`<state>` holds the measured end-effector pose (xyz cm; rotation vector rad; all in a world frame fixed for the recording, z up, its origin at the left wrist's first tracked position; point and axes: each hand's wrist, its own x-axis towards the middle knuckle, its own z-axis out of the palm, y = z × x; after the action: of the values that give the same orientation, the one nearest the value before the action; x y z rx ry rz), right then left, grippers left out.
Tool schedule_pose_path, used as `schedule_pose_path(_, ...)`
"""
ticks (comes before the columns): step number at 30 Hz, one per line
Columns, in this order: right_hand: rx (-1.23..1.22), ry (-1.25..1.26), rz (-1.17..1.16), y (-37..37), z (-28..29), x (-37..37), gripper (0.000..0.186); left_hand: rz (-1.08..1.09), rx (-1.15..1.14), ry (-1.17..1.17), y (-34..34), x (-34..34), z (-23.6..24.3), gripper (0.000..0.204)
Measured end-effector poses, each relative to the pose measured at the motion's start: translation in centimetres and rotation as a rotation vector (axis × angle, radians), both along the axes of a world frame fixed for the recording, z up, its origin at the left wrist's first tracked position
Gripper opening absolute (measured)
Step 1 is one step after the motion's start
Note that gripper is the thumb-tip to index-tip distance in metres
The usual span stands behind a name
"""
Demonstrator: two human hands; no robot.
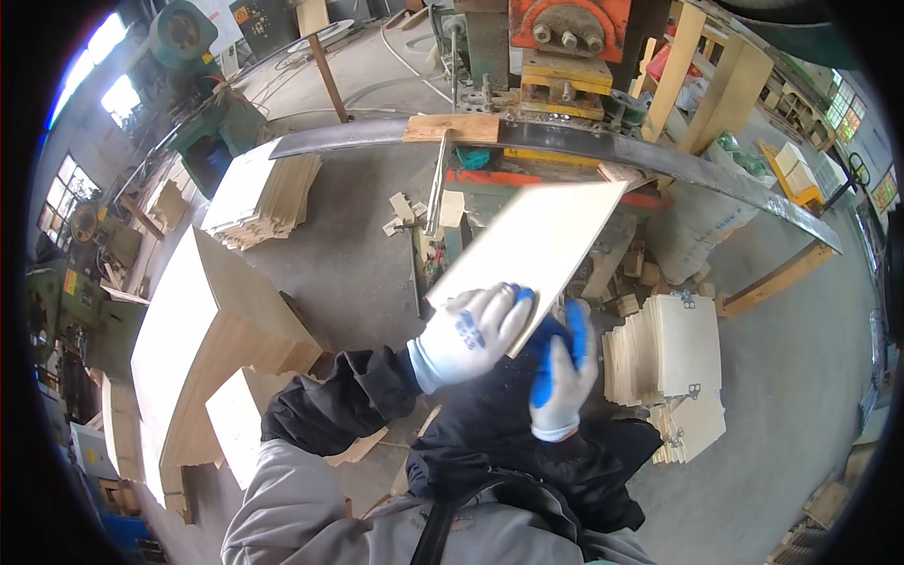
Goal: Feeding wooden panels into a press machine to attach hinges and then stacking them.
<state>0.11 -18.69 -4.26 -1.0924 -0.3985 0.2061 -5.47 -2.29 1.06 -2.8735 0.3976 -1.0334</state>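
My left hand (469, 335), in a white glove with blue palm, grips the lower end of a pale thin wooden board (532, 240), which is held tilted above my lap. My right hand (561, 372), gloved the same way, is just beside the board's lower right edge with its fingers apart and holding nothing. Beyond the board a red press machine (570, 33) has a long curved metal bar (631, 151) across its front, with a wooden block (450, 128) on it.
Stacks of pale panels stand at the left (188, 377) and upper left (250, 202). Panels with metal fittings (687, 344) are piled at my right. Green machines (75, 311) line the left side. A wooden post (767, 278) holds the bar's right end; a white sack (692, 240) sits beneath.
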Motion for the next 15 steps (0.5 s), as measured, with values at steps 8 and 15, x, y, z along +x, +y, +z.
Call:
schedule_pose_path(8, 0.139, 0.312, 0.072, -4.3, -0.7, 0.0, 0.06, -0.121, 0.076, 0.089, -3.3, 1.6, -3.4, 0.048)
schedule_pose_path(15, 0.14, 0.238, -0.062, -5.8, 1.4, -2.0, 0.061, -0.265, 0.018, -0.09, -6.2, 2.2, -2.9, 0.042)
